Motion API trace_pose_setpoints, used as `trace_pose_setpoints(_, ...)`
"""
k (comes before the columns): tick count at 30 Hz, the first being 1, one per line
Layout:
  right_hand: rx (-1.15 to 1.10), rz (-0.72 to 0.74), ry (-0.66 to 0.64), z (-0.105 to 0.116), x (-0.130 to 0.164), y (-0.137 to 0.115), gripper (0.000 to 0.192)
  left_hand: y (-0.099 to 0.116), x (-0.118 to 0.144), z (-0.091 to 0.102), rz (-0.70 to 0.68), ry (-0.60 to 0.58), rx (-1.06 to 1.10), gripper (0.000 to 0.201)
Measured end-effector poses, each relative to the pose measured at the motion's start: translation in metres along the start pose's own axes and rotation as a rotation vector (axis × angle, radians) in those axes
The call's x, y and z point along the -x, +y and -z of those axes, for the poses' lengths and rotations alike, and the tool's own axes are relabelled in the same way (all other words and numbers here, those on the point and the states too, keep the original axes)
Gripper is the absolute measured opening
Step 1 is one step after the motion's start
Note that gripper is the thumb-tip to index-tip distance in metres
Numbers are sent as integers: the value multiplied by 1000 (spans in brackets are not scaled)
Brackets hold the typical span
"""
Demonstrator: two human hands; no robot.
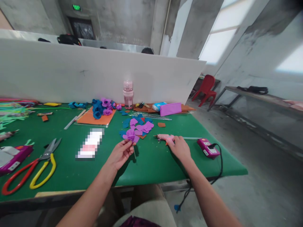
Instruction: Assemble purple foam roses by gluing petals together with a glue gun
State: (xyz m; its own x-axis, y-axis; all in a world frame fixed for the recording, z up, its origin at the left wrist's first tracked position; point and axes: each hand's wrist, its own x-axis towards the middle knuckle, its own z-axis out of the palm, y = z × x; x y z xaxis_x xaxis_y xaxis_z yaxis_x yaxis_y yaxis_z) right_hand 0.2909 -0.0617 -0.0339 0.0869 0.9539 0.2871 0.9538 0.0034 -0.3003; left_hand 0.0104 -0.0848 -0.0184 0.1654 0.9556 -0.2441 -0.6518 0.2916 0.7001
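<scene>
My left hand (123, 153) pinches a purple craft flower (130, 134) just below its petals, and a thin wire stem (134, 152) sticks out beneath the fingers. My right hand (181, 147) is closed around the handle of a pink glue gun (165, 137), which lies low over the green tabletop with its nozzle pointing left. A clear glue stick (190, 138) extends from the gun's back end. Between and beyond the hands lie loose purple petals (145, 127) and blue petals (126, 123), with a few brown pieces (161, 125).
Scissors (48, 154) with red and yellow handles lie at left, near a blurred-out rectangle (91, 143). Finished blue flowers (97, 108) rest on an orange sheet (94, 118). A pink bottle (128, 94) stands against the white partition (99, 72). A purple power box (208, 148) with a black cord sits right.
</scene>
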Motion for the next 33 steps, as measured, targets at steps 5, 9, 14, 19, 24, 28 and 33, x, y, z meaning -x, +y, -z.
trace_pose_setpoints(5, -580, 112, 212, -8, -15, -77, 23, 23, -33, -11, -179, 17, -64, 18)
trace_pose_setpoints(9, -1088, -26, 204, -38, -35, -152, 21, 31, -59, -14, -332, 72, -84, 25)
trace_pose_setpoints(14, -1276, -87, 198, -72, -35, -184, 23, 24, -62, -2, -372, 108, -116, 32)
trace_pose_setpoints(19, -1379, -16, 66, -81, -26, -179, 29, 16, -61, 1, -342, 106, -107, 32)
trace_pose_setpoints(24, -1637, -168, -46, -74, -27, -183, 32, 13, -63, -5, -327, 81, -126, 29)
trace_pose_setpoints(28, -1748, -205, -67, -72, -28, -186, 30, 10, -63, -9, -328, 84, -155, 27)
trace_pose_setpoints(33, -1731, -192, -72, -77, -31, -183, 27, 8, -63, -9, -334, 86, -179, 25)
